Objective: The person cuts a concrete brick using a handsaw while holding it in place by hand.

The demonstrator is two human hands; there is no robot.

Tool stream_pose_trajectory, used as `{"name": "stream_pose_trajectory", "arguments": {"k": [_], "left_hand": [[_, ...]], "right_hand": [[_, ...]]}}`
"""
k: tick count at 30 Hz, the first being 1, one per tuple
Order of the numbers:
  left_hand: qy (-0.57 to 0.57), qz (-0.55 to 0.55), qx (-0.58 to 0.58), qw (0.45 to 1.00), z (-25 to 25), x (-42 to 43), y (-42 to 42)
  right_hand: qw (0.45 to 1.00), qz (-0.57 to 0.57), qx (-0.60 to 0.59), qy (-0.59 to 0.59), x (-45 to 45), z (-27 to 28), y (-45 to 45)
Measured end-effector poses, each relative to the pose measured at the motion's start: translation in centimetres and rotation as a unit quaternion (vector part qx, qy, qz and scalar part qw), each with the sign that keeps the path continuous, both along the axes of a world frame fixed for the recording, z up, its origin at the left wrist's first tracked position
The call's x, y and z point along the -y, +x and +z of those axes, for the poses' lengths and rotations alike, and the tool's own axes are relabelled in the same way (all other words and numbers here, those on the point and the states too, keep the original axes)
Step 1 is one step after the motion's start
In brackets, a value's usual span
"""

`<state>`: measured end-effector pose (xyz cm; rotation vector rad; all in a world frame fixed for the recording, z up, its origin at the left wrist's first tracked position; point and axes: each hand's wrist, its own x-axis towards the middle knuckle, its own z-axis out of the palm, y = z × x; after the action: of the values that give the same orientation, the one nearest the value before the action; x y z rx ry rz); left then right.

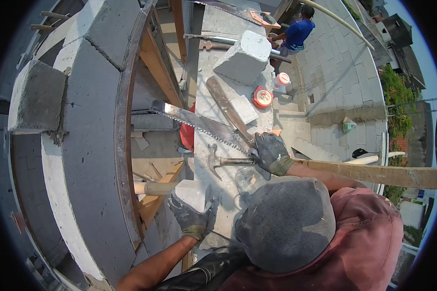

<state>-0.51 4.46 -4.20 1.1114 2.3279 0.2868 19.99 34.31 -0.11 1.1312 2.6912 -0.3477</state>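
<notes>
My right hand, in a dark glove, is closed around the handle end of a hand saw. The toothed blade points away to the upper left, over the wall top. My left hand, also gloved, grips a small pale block piece at the wall's near left edge. A claw hammer lies between the hands, its handle reaching toward my right hand. Beyond the blade lie a long brown strip and a pale block offcut.
A large block, a red round tape measure and a red-lidded container stand farther along the wall top. Another saw lies beyond. Timber extends right. A co-worker in blue is at upper right.
</notes>
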Motion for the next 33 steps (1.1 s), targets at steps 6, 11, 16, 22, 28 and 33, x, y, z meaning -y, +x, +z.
{"name": "stream_pose_trajectory", "arguments": {"k": [6, 11, 16, 22, 28, 33], "left_hand": [[0.024, 0.026, -0.021, 0.999, 1.1, -0.7, 0.3], [0.019, 0.031, -0.008, 0.999, 0.9, -0.6, 0.2], [0.031, 0.044, -0.013, 0.998, 0.2, -0.3, 0.1], [-0.012, 0.034, 0.001, 0.999, -4.2, 2.1, 0.4], [0.035, -0.001, -0.062, 0.998, -1.7, 0.5, 0.4], [-0.036, 0.022, 0.019, 0.999, -3.2, 0.6, -0.2]], "right_hand": [[0.988, -0.069, -0.068, 0.121, -10.1, 1.5, -2.5], [0.988, -0.037, 0.12, -0.09, -19.7, -2.9, -3.2], [0.995, 0.084, -0.045, 0.034, -18.2, -3.3, -0.8], [0.928, -0.266, -0.23, 0.122, -22.1, -4.7, 1.1], [0.753, -0.353, -0.55, -0.08, -36.5, 11.8, -7.6], [0.711, -0.268, -0.64, -0.114, -47.5, 17.2, -14.6]]}}
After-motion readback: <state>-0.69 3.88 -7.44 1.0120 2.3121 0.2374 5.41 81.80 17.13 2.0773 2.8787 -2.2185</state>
